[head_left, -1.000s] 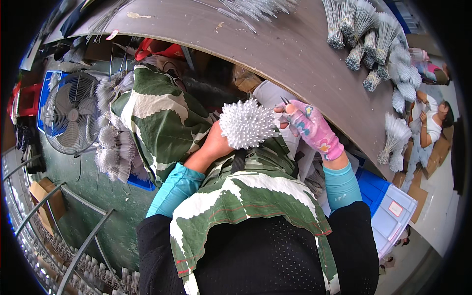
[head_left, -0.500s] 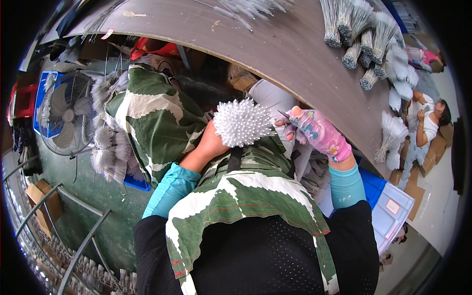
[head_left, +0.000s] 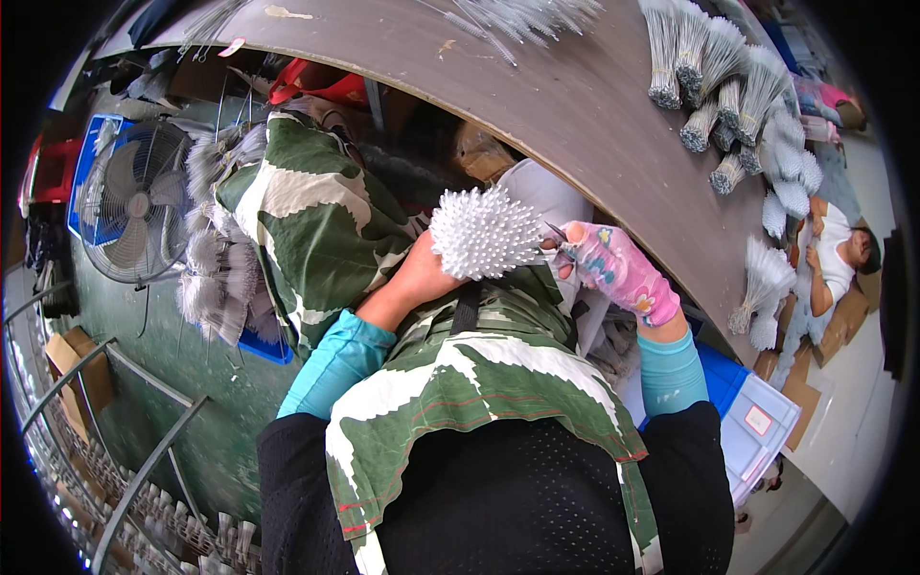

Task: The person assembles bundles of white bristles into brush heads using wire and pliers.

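My left hand [head_left: 425, 270] is closed around a thick bundle of thin brushes [head_left: 486, 233], held over my lap. Its many white, knobby tips face up toward me, and the rest of the bundle is hidden below them. My right hand [head_left: 613, 266], in a pink flowered glove that leaves the fingertips bare, is closed on a small dark pointed tool [head_left: 555, 231]. The tool's point is close to the right side of the bundle; whether it touches, I cannot tell. Most of the tool is hidden by my fingers.
A brown table [head_left: 575, 115] curves across ahead, with bundles of wire brushes [head_left: 714, 81] at its right and loose brushes [head_left: 537, 17] at its far edge. A fan [head_left: 134, 203] stands on the left floor, a blue crate [head_left: 724, 383] at right. Another person [head_left: 836, 251] sits far right.
My right hand and the tool have come slightly nearer the bundle. The bundle is turned a little in my left hand, and the whole view has shifted slightly.
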Motion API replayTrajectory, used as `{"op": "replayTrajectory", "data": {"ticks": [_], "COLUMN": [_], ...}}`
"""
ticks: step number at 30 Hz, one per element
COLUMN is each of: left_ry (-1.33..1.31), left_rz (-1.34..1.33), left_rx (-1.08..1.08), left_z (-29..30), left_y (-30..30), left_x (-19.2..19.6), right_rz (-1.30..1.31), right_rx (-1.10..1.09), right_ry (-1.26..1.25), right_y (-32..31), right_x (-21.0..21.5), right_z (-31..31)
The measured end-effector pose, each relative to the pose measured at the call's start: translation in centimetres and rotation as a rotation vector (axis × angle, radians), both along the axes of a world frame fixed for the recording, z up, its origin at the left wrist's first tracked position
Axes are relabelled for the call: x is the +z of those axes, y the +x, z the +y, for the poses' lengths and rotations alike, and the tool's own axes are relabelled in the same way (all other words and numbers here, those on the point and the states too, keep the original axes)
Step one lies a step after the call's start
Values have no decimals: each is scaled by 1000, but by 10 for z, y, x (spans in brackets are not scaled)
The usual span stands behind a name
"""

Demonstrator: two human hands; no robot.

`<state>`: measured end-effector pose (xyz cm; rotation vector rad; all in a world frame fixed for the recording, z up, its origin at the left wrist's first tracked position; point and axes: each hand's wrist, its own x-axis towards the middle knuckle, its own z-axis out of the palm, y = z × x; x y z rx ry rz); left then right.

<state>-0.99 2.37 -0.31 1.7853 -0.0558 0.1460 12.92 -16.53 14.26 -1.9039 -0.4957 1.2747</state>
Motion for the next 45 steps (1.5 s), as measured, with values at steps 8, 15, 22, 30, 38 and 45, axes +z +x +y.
{"op": "replayTrajectory", "data": {"ticks": [8,15,22,30,38,45], "left_ry": [42,-150,-608,-64,-218,-582], "left_rz": [40,-40,39,-99,-12,61], "left_rx": [-12,29,18,179,128,103], "left_z": [6,5,-16,-17,-21,-15], "left_y": [-5,0,13,18,16,13], "left_x": [-4,-18,-32,-27,-40,-29], "right_rz": [4,-31,-166,-118,-116,-109], "right_rx": [-49,-89,6,-72,-113,-133], "right_ry": [48,188,264,199,184,163], "right_y": [-15,-35,-25,-23,-21,-20], "right_x": [-5,-17,-23,-20,-25,-30], "right_z": [18,32,38,52,56,54]}}
